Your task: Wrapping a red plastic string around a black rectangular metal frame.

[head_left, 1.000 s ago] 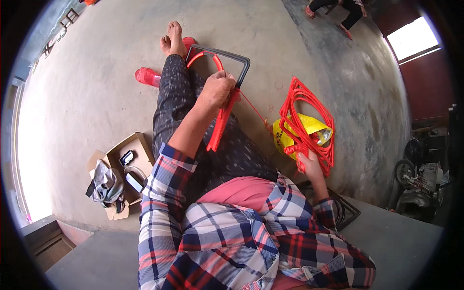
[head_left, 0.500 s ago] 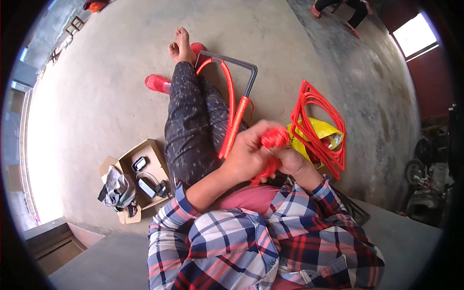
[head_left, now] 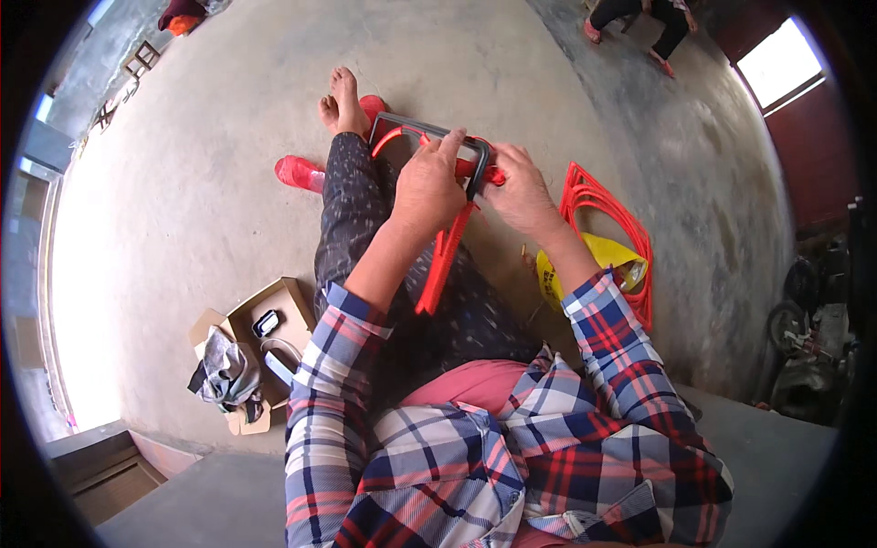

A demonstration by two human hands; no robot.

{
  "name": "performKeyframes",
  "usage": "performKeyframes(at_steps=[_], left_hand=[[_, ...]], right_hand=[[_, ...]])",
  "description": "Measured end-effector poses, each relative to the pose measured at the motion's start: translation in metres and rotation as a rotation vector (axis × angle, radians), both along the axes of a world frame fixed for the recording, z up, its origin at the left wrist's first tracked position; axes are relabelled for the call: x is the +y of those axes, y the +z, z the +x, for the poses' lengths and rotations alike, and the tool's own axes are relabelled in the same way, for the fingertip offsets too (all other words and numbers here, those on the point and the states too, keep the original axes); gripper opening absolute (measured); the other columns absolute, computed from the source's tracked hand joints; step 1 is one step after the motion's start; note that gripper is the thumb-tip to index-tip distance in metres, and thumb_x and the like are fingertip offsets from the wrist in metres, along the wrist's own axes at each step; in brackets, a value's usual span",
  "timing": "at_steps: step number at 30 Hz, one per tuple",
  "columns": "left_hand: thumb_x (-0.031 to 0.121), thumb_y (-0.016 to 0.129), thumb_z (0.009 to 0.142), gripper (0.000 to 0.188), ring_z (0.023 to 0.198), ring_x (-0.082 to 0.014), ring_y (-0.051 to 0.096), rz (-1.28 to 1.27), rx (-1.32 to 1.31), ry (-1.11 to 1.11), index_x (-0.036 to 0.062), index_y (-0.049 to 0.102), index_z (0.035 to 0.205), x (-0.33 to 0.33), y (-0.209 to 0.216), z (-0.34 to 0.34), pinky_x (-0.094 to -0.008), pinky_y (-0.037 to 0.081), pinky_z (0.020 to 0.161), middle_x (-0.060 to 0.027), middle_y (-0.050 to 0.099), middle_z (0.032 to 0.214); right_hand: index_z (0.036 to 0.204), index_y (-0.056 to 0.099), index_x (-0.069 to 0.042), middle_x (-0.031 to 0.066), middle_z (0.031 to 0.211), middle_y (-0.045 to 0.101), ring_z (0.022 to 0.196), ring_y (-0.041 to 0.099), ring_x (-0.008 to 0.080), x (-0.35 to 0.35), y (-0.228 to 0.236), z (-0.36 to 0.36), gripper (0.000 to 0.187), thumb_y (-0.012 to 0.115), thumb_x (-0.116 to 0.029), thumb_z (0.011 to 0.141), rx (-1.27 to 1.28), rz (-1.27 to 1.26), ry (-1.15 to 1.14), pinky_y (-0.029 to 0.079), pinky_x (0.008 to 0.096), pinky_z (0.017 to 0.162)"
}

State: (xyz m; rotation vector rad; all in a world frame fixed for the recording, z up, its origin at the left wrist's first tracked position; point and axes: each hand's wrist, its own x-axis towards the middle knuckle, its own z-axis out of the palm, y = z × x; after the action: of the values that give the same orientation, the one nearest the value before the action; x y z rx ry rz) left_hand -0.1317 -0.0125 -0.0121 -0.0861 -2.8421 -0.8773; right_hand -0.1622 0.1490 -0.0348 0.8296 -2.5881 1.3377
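Head: dark frame corner (head_left: 480, 146) beside right hand (head_left: 523, 194)

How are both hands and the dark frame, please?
Left hand at dark frame, near corner. Right hand gripping red bundle. Frame partly red-wrapped. Yellow bag off to right, not blocking.

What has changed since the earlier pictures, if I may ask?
The right hand has moved forward and left from beside the yellow bag to the dark frame, bringing the red cord. The left hand let go of the frame, met the right over the lap, and is back there. The box and red loops stayed put.
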Motion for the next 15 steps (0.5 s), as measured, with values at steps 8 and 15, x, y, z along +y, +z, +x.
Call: performKeyframes(at_steps=[8,15], left_hand=[[0.008,0.066,0.077,0.028,0.084,-0.0259,0.062,0.476,0.197,0.093,0.0002,0.063,0.104,-0.008,-0.014,0.03,-0.0354,0.05,0.078,-0.0147,0.062,0.09],[0.012,0.062,0.09,0.016,0.068,-0.0099,0.054,0.616,-0.204,-0.052,-0.0023,0.061,0.095,0.0,-0.008,0.047,-0.0272,0.046,0.064,-0.0033,0.059,0.071]], right_hand=[[0.08,0.06,-0.003,0.0169,0.124,0.06,0.118,0.053,0.0268,0.097,0.013,0.042,0.014,0.067,-0.011,0.072,-0.392,-0.815,0.042,0.039,0.0416,0.102],[0.096,0.057,-0.005,0.0128,0.103,0.063,0.096,0.058,0.0264,0.18,0.008,0.079,0.022,0.066,-0.021,0.083,-0.61,-1.348,0.311,0.043,0.0455,0.095]])
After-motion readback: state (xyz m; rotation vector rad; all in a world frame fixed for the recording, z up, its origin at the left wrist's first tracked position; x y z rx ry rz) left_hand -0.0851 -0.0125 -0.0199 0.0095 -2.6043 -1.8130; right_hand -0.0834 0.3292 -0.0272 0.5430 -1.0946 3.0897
